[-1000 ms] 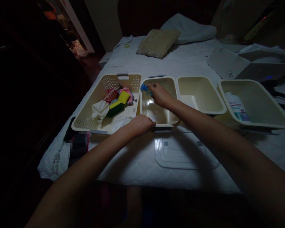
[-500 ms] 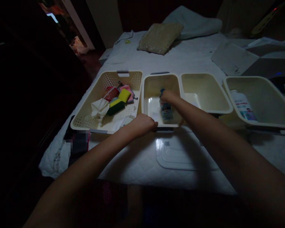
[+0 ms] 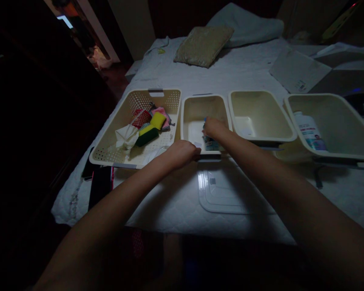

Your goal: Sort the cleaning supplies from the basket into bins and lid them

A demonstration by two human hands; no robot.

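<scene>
Five fingers of the right hand (image 3: 215, 128), as far as they show, are closed round the upper part of a small clear plastic bottle with a blue cap (image 3: 211, 144); the hand hides much of it. The bottle is inside a cream rectangular plastic bin (image 3: 204, 106), toward its near right side; whether its base touches the floor cannot be told. The left hand (image 3: 183, 153) is curled over that bin's near rim at the left corner, fingers clenched on the edge.

Just left stands a wide cream perforated plastic basket (image 3: 138, 99), holding a yellow sponge (image 3: 157, 121), a dark green and yellow sponge (image 3: 147, 137), a crumpled white cloth (image 3: 126, 136) and pink fabric (image 3: 160, 113). To the right is a second cream bin (image 3: 255, 105), then a third cream bin (image 3: 348, 125) with a white labelled plastic bottle (image 3: 309, 131) leaning at its left. A transparent plastic lid (image 3: 224, 194) lies on the near side of the white quilted bed (image 3: 170, 220); a black phone (image 3: 100, 188) lies near left, a tan cushion (image 3: 203, 46) at the far end.
</scene>
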